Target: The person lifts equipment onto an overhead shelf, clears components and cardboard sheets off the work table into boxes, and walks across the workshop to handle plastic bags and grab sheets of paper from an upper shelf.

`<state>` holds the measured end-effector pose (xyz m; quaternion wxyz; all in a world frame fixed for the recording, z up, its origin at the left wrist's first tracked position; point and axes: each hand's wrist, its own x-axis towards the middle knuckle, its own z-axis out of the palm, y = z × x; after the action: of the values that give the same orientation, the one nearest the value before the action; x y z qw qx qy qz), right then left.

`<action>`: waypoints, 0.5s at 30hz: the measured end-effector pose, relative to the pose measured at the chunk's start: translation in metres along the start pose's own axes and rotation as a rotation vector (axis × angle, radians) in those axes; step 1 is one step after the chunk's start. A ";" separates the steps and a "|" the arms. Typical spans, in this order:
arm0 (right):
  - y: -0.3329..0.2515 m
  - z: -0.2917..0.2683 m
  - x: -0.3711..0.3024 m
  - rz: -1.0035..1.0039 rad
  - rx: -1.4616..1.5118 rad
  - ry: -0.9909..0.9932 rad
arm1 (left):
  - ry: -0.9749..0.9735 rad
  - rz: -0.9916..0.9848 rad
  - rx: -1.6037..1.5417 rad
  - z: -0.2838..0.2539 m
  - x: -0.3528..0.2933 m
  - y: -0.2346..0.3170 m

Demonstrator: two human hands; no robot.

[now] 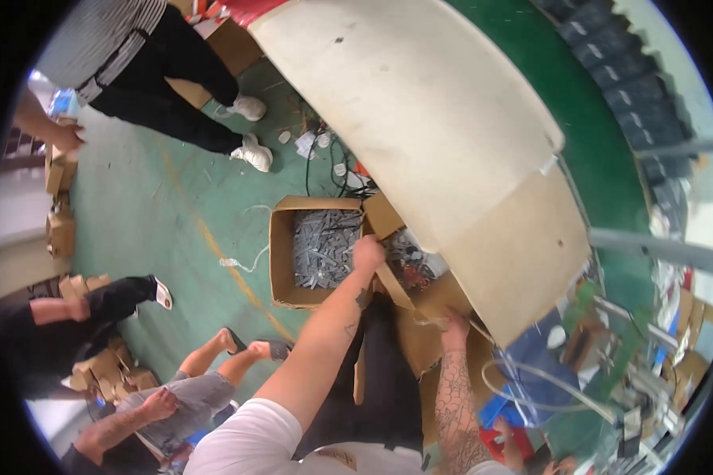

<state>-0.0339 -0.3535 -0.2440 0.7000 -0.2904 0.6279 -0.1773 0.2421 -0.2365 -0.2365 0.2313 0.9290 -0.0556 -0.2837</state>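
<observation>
My left hand (368,255) is closed on a cardboard flap (391,283) between two open boxes. Just left of it stands an open cardboard box (280,253), holding a heap of small grey strip-like pieces (322,249). The second box, to the right, holds mixed scraps (416,267), some of them red and white, and is partly hidden under the table edge. My right hand (454,331) is closed at the edge of another brown cardboard flap (444,299) nearer to me. Its fingertips are blurred.
A large pale tabletop (420,103) stretches along the right. Black cables (342,162) and litter lie on the green floor (174,214) behind the boxes. A person in black trousers (190,87) stands at the far left; others sit at the left. Metal frames (646,245) stand at the right.
</observation>
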 end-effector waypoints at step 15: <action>0.085 0.066 0.158 0.043 -0.285 0.215 | -0.017 -0.099 -0.133 0.148 0.111 -0.066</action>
<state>0.0444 -0.3723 -0.4172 0.5842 -0.3527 0.7239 -0.1015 0.2514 -0.2628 -0.4310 0.2777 0.9107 0.0076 -0.3056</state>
